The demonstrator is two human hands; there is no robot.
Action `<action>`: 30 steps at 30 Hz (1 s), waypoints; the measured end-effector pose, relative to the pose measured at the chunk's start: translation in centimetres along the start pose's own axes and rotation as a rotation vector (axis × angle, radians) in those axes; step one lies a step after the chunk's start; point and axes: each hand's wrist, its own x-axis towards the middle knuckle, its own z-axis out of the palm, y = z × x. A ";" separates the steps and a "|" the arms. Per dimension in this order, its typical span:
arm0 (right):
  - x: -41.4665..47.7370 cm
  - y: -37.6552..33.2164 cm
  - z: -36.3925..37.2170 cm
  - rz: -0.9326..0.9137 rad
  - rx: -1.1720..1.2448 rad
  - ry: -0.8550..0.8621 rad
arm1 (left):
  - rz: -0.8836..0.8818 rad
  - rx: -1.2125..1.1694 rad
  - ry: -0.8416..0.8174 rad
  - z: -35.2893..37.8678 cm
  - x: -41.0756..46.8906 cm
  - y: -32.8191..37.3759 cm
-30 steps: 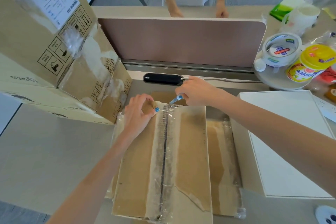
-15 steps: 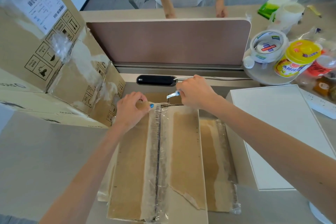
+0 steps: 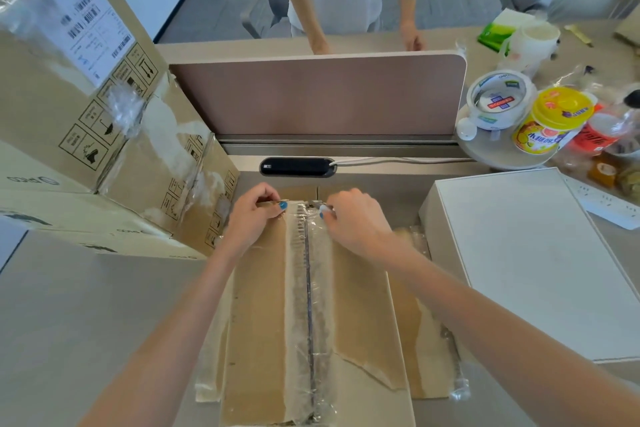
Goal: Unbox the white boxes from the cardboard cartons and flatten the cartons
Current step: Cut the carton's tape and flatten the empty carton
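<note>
In the middle of the frame, the left hand (image 3: 254,215) pinches the carton (image 3: 263,315) edge. The right hand (image 3: 349,218) grips maybe a small cutter; a slip could nick fingers.

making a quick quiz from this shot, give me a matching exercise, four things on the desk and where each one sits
Things:
1. white box
2. tape roll
3. stacked cartons
4. taped carton

Places:
A. far left of the desk
B. under both hands, centre
C. right of the taped carton
D. on the round tray, far right

Pairs: 1-C, 2-D, 3-A, 4-B
</note>
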 end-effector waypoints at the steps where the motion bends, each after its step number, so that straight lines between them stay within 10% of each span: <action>1: -0.5 -0.4 0.5 0.022 0.026 0.012 | 0.006 0.006 -0.001 0.0 0.0 -0.1; 30: -6.5 -7.2 2.0 0.336 -0.014 -0.126 | 0.281 0.166 0.210 1.3 0.6 -2.8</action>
